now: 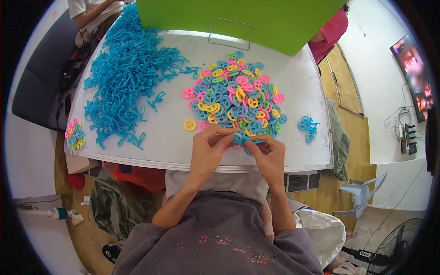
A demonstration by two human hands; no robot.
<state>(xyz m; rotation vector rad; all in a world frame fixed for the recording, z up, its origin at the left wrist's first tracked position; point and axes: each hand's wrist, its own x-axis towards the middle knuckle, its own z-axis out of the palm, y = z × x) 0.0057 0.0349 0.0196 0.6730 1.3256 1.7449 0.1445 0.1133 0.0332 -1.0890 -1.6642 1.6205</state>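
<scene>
Forearms (180, 201) lead to the left hand (208, 149), pinching a blue spoked ring (238, 137), and right hand (268, 158), clamped on a blue plastic clip (257, 141), over the white table (302, 156). Loose pinching could drop either into the multicoloured ring pile (240, 87) beyond.

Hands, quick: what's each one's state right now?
Left hand: closed, pinching a blue wheel.
Right hand: closed, pinching a thin blue piece.
</scene>
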